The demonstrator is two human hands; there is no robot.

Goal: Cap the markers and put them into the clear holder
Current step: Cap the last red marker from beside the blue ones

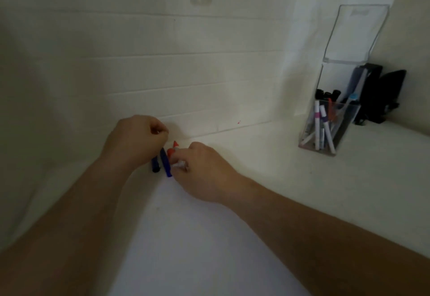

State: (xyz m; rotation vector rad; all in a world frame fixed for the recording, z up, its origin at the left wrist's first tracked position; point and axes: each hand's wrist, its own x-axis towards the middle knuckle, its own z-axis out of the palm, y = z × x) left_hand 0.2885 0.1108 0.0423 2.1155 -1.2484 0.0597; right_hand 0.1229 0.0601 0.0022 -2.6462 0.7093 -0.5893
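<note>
I see both hands low on the white bench (232, 237), close against the painted brick wall (186, 74). My left hand (137, 139) is curled into a loose fist just above the markers; whether it grips anything I cannot tell. My right hand (204, 172) has its fingertips pinched around a white marker (179, 164) with a red cap (173, 149) pointing toward 12 o'clock. Just at 9 o'clock of that marker lie two blue pieces on the bench: a blue marker (166, 163) and, beside it, a darker blue one (155, 165). Whether they are caps or whole markers is too blurred to tell. The clear holder (344, 118) stands well apart at 2 o'clock, in the corner, with several capped markers inside it. Dark objects (381, 95) sit behind it.
</note>
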